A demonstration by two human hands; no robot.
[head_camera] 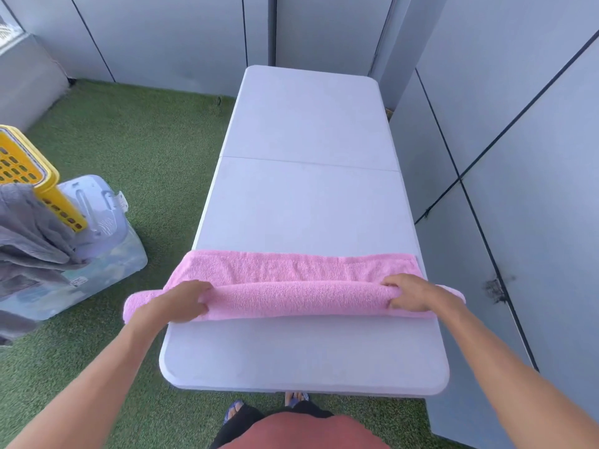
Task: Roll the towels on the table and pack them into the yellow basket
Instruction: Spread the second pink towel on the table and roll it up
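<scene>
A long white folding surface ran from the bottom centre of the frame up toward the top centre, with rounded corners and a thin seam crossing it about halfway along. Its far half was bare white plastic. Across the near part lay a pink towel, mostly rolled into a thick tube running from left to right; a flat, unrolled strip of it stretched just beyond the roll. The roll's left end overhung the surface's left edge, and its right end reached the right edge.

The left hand gripped the roll near its left end, fingers curled over the top. The right hand gripped the roll near its right end in the same way, fingers wrapped over the cloth. Both forearms came in from the bottom corners of the frame.

The floor was green artificial grass, visible on the left and along the bottom. Grey panelled walls with dark joint lines closed in the top and right side of the frame, standing close to the surface's right edge. At the left edge of the frame stood the yellow basket, perforated, only partly in view, with a grey towel draped over it. Just beside it sat a clear plastic storage box with a pale lid on the grass.
</scene>
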